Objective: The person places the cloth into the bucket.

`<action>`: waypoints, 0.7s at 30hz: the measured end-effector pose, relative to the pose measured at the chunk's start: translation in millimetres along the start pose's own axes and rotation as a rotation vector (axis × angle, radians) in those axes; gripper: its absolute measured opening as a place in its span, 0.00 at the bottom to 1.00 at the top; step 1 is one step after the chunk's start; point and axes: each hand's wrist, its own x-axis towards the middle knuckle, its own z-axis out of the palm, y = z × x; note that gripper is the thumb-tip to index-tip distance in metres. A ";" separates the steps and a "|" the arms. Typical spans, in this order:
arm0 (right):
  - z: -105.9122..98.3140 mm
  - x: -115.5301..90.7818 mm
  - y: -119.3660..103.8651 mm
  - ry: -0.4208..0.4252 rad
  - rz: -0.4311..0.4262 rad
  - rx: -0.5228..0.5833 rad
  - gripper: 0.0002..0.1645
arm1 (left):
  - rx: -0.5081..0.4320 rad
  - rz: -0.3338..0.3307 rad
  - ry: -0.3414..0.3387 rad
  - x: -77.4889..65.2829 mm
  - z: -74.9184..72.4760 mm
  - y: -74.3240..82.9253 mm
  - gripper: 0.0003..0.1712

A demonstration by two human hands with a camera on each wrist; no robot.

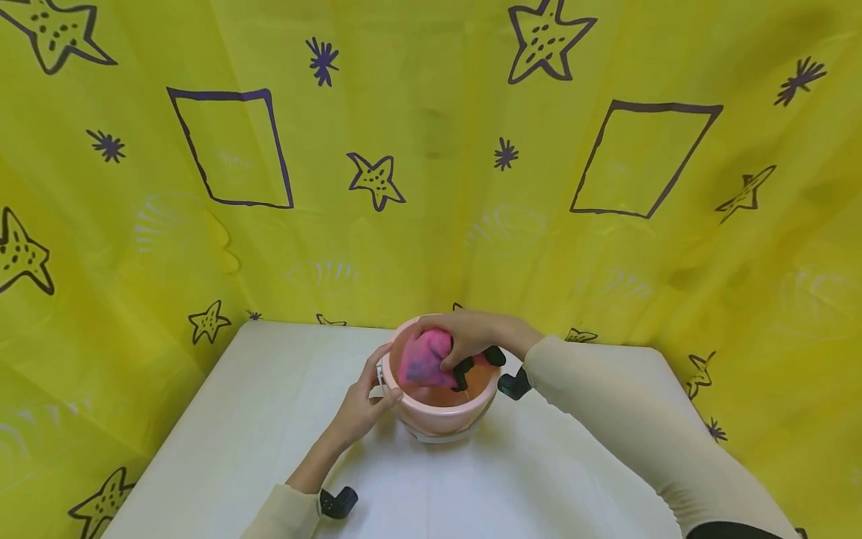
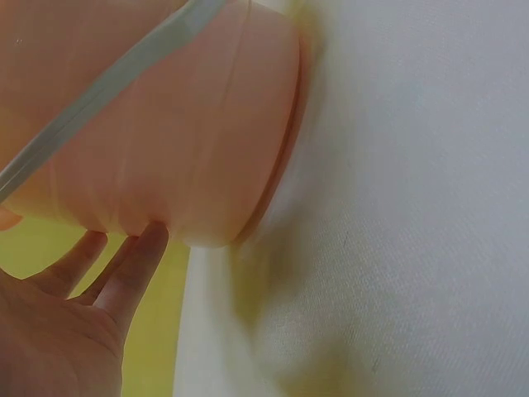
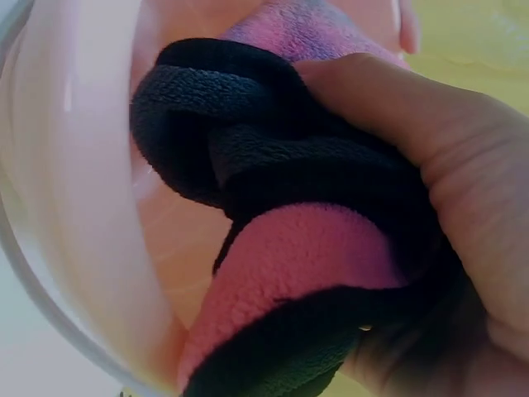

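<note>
A pale pink bucket stands upright on the white table. My left hand holds its left side, thumb near the rim and fingertips on the outer wall. Across that wall, in the left wrist view, runs its whitish handle. My right hand reaches over the bucket's mouth and grips a bunched fuzzy cloth, pink with purple patches and black edging. Seen from the right wrist, the cloth hangs in folds under my thumb, partly inside the bucket. Part of my right fingers is hidden by the cloth.
The white table carries the bucket near its far edge. Behind and on both sides hangs a yellow curtain with starfish drawings. Dark devices sit at my left wrist and right wrist.
</note>
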 end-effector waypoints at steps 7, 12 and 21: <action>6.8 14.1 -4.2 -0.068 -0.044 0.015 0.42 | 0.025 0.000 0.020 -0.1 1.1 -0.9 0.43; 9.7 21.9 -4.8 -0.097 -0.065 0.032 0.40 | 0.014 0.014 0.020 0.7 1.8 -4.0 0.43; 9.8 27.0 -3.3 -0.111 -0.041 0.043 0.40 | 0.008 0.001 0.012 1.7 0.0 -3.9 0.43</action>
